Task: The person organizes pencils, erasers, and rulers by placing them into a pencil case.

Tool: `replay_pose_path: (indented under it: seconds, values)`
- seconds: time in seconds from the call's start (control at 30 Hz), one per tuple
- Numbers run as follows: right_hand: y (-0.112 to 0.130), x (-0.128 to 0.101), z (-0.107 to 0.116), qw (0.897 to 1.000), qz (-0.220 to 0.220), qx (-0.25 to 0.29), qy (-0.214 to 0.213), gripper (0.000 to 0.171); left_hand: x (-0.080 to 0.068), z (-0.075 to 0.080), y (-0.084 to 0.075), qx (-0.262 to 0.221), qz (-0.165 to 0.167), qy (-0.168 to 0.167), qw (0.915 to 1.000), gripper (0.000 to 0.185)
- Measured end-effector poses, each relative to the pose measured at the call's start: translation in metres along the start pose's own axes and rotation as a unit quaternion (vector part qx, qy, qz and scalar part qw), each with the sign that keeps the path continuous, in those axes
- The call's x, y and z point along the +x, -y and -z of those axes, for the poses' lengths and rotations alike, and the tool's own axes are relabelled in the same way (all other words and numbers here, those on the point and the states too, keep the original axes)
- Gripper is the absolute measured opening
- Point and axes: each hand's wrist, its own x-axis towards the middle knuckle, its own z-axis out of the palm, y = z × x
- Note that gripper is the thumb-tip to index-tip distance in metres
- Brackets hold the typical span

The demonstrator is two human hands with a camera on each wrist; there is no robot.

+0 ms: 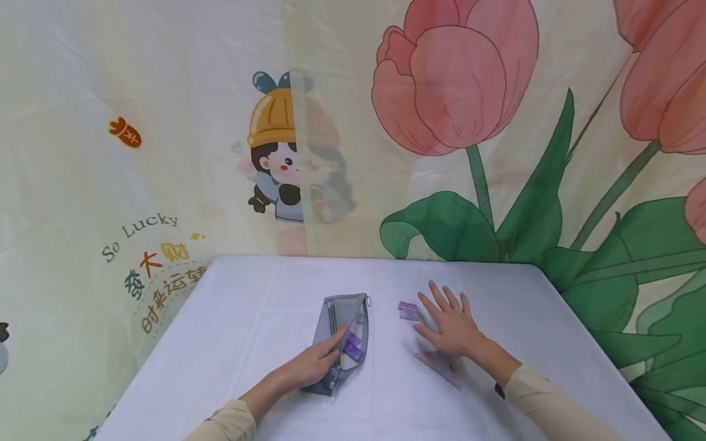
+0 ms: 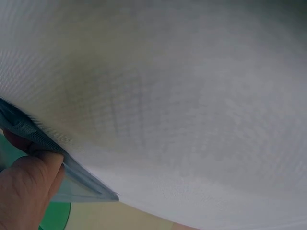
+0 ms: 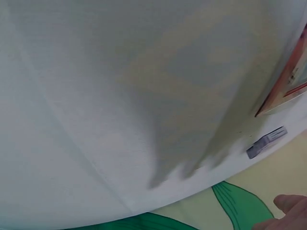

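My left hand (image 1: 310,369) pinches the side of a grey mesh pencil pouch (image 1: 346,301), which lies open on the table. In the left wrist view, thumb and fingers grip the dark edge of the pouch (image 2: 93,184). Pencils (image 1: 333,318) and small purple blocks (image 1: 353,350) show inside it. My right hand (image 1: 453,326) hovers with fingers spread and holds nothing. Just left of its fingertips lie two more purple blocks (image 1: 409,311). Below the palm is a clear triangular set square (image 1: 438,367), partly hidden; its reddish edge shows in the right wrist view.
A white cloth covers the table (image 1: 248,318). Behind it hangs a backdrop (image 1: 342,239) printed with tulips and a cartoon figure. A small dark object (image 1: 499,391) shows beside the right wrist; I cannot tell what it is.
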Motion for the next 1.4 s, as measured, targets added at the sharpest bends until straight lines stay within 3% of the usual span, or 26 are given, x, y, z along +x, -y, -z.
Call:
replay_pose_path:
  seconds: [0.67,0.83,1.03,1.23,1.4]
  values:
    - [-0.015,0.013,-0.006,0.999,0.017,-0.038,0.009,0.076,-0.001,0.002,0.001,0.007,-0.003,0.0,1.0,0.054]
    - [-0.009,0.02,-0.006,0.998,0.005,0.057,0.031,0.084,0.0,0.002,0.001,0.005,0.001,0.001,1.0,0.054]
    - [0.002,0.029,-0.009,0.982,-0.032,0.179,0.057,0.095,0.0,0.002,0.001,-0.008,0.007,0.003,0.9999,0.054]
    - [0.008,0.038,-0.016,0.968,-0.1,0.223,0.053,0.066,0.001,0.002,0.002,-0.013,0.004,0.006,0.9999,0.054]
    - [0.009,0.042,-0.025,0.969,-0.115,0.208,0.062,0.05,0.001,0.001,0.003,-0.008,0.005,0.003,0.9999,0.054]
